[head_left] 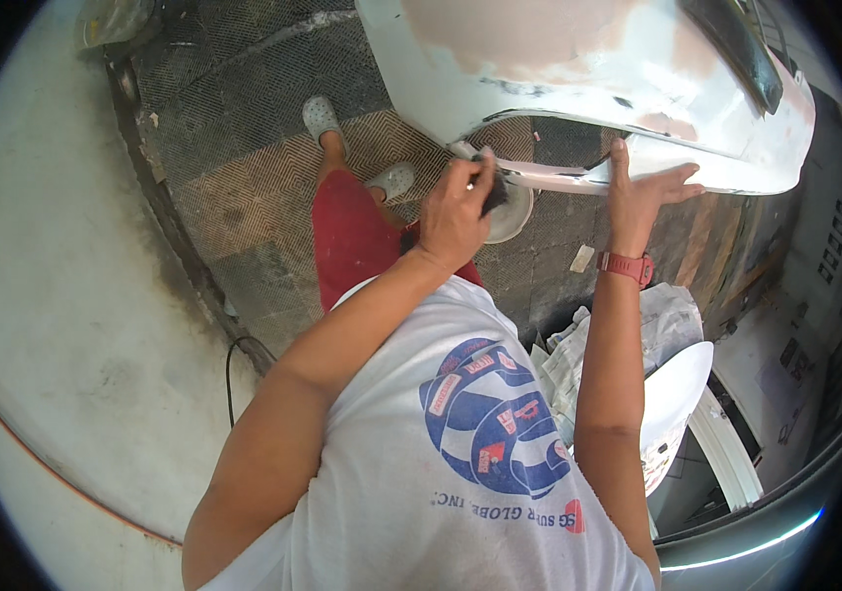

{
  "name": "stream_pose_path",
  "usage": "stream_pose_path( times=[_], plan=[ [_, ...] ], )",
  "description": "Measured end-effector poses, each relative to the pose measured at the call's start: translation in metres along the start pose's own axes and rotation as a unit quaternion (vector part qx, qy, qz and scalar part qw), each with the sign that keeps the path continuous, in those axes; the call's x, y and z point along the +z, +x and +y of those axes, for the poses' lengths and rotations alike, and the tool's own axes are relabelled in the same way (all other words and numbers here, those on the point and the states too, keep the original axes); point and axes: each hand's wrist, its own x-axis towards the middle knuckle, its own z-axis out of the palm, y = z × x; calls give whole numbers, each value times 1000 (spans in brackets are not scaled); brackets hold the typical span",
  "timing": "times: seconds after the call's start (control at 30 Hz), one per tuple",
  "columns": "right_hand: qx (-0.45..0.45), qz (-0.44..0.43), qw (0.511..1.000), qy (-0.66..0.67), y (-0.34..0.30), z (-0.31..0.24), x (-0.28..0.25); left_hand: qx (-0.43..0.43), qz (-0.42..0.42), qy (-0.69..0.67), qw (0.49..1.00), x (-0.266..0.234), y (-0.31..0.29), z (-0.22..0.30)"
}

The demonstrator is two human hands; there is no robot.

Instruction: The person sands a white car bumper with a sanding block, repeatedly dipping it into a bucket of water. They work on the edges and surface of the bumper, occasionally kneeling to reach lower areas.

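A large car bumper (598,59), white with pinkish-tan patches and dark scuffs, spans the upper right. My left hand (455,212) is closed on a dark, limp piece that looks like sandpaper (494,194), at the left end of the bumper's narrow lower strip. Part of that piece is hidden by my fingers. Farther right, my right hand (638,202) rests against the bumper's near edge, thumb and fingers spread apart, with a red watch on the wrist. Below the strip, a pale round bucket (512,219) is partly covered by my left hand.
Patterned dark and tan matting (244,128) covers the floor. A pale wall (47,246) runs along the left. Crumpled paper (672,315) and a white curved panel (679,394) lie by my right arm. A small pale scrap (582,258) is on the floor.
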Motion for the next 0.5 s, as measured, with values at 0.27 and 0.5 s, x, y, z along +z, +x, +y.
stream_pose_path(
  times=[0.27,0.5],
  plan=[
    [-15,9,1000,1,-4,0,-5,-43,18,27,999,6,-8,-27],
    [-9,12,1000,9,-3,-1,-3,32,4,25,999,2,-4,-34]
  ],
)
